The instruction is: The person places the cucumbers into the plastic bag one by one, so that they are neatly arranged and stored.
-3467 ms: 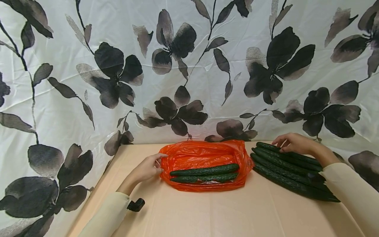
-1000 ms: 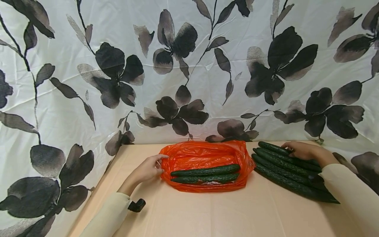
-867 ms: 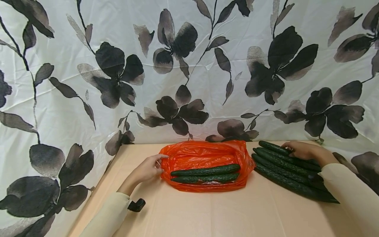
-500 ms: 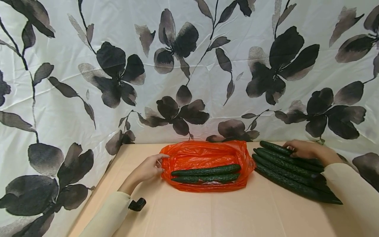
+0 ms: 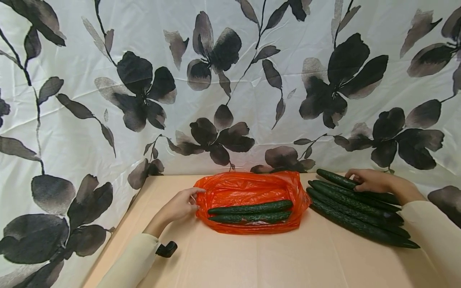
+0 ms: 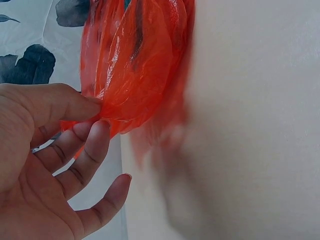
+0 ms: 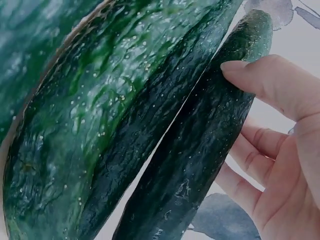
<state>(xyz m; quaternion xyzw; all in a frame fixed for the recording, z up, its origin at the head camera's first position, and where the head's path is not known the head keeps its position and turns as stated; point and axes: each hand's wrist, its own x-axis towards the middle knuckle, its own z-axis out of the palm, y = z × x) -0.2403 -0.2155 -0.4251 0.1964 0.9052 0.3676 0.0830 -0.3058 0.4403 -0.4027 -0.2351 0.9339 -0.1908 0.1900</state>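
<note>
Red, thin plastic makes up the bag (image 5: pixel 248 186), and on my feed the left hand (image 5: pixel 179 206) has its thumb and forefinger together on the bag's left edge, the little finger well apart. The right hand (image 5: pixel 374 182) is clamped on the farthest cucumber (image 5: pixel 331 176) of the pile, thumb on one side, fingers on the other. That cucumber lies right of the bag, near the back of the table (image 5: pixel 252 260), just beside the other cucumbers (image 5: pixel 349 214).

What worries me first is the grip near one end: the long free length could swing or tip and nudge its neighbours, setting them rolling. If the cucumber came across low, I judge it could snag the bag's crumpled right side and drag the bag along. A hard tug from the left could tear the film too.

As for containers, I see only the bag, its mouth spread wide; two cucumbers (image 5: pixel 250 207) lie side by side towards its near edge, with crumpled film behind them. How much film covers the nearer one, I cannot tell
</note>
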